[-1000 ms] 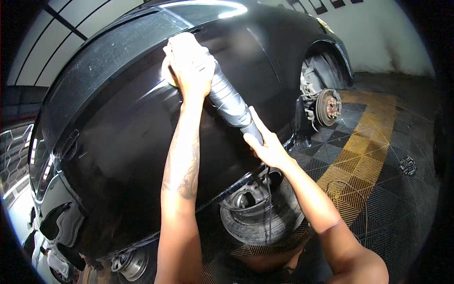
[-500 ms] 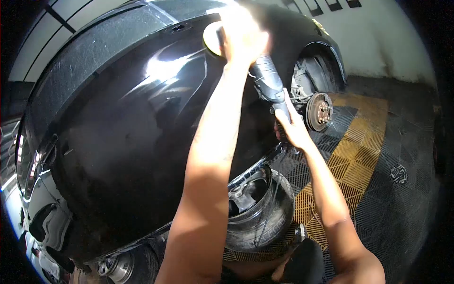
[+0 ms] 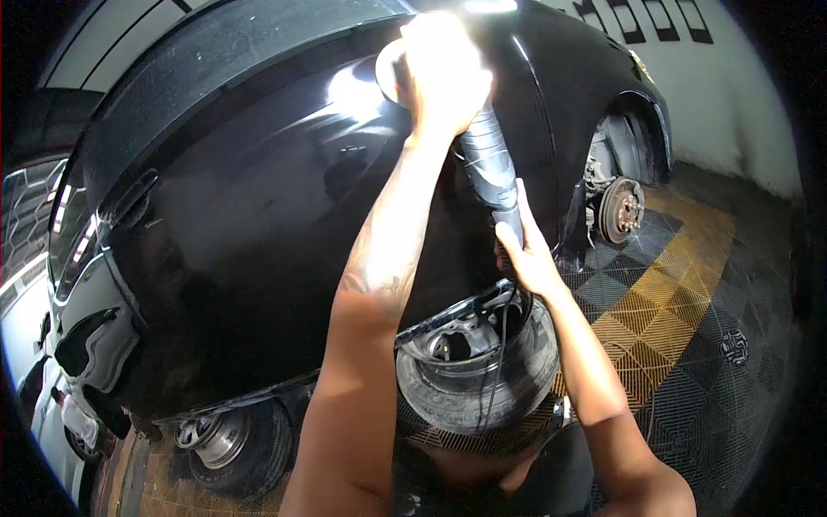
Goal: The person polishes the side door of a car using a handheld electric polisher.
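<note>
A dark polishing machine (image 3: 489, 164) with a round pale pad (image 3: 389, 72) lies against the upper part of a glossy black car door (image 3: 258, 224). My left hand (image 3: 448, 82), washed out by bright light, is closed over the machine's head, beside the pad. Further down, my right hand (image 3: 527, 250) wraps round the rear end of the handle. A thin cord (image 3: 502, 345) hangs from that end past a tyre. Bright glare reflects on the door left of the pad.
Below the car sill lie a wheel with tyre (image 3: 474, 388) and another wheel (image 3: 228, 448). At the right are an exposed brake disc (image 3: 620, 209), yellow and grey floor tiles (image 3: 663, 302) and a round drain cover (image 3: 735, 346). A pale wall (image 3: 732, 103) stands behind.
Both hands and the machine have moved right along the upper door since the earliest frame. The handle is now steeper. The camera view has also shifted.
</note>
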A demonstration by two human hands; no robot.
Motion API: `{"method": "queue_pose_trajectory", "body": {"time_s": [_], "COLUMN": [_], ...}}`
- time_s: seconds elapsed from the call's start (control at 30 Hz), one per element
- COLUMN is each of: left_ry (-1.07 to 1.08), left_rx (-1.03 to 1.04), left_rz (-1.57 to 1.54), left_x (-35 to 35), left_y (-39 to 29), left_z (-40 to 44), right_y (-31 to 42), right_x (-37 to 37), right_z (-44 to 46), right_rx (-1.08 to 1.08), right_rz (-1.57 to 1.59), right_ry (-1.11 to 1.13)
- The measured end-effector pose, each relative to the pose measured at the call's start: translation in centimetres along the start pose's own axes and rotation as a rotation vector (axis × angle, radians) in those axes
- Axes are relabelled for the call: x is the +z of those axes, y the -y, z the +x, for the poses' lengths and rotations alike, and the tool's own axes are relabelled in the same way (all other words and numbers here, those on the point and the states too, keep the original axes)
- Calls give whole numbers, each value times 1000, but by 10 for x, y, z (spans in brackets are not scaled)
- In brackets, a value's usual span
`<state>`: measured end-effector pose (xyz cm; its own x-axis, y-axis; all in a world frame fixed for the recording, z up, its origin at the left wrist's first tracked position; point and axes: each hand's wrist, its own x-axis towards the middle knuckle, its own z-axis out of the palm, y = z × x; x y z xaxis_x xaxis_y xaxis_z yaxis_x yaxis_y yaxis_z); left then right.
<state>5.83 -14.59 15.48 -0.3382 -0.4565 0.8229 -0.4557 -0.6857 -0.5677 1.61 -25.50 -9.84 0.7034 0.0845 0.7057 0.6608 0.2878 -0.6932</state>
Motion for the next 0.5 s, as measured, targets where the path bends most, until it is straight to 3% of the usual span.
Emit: {"method": "queue_pose_trajectory", "body": {"time_s": [0.1, 0.23, 0.3, 0.33, 0.5], "left_ry": [35, -108, -203, -112, -124], "left_rx": [26, 91, 20, 13, -89], "left_rz": [191, -19, -91, -76, 35], "left_x": [-48, -101, -130, -148, -196], "left_y": [20, 46, 44, 51, 81], "left_z": [-1, -7, -12, -15, -30], "right_y": [10, 12, 17, 22, 31], "right_x": [36, 81, 101, 112, 154], "right_z": [-6, -9, -12, -15, -22], "right_rx": [-16, -63, -56, -46, -57], "right_rz": [-24, -73, -94, -115, -152], "right_ry": [54, 98, 125, 141, 211]}}
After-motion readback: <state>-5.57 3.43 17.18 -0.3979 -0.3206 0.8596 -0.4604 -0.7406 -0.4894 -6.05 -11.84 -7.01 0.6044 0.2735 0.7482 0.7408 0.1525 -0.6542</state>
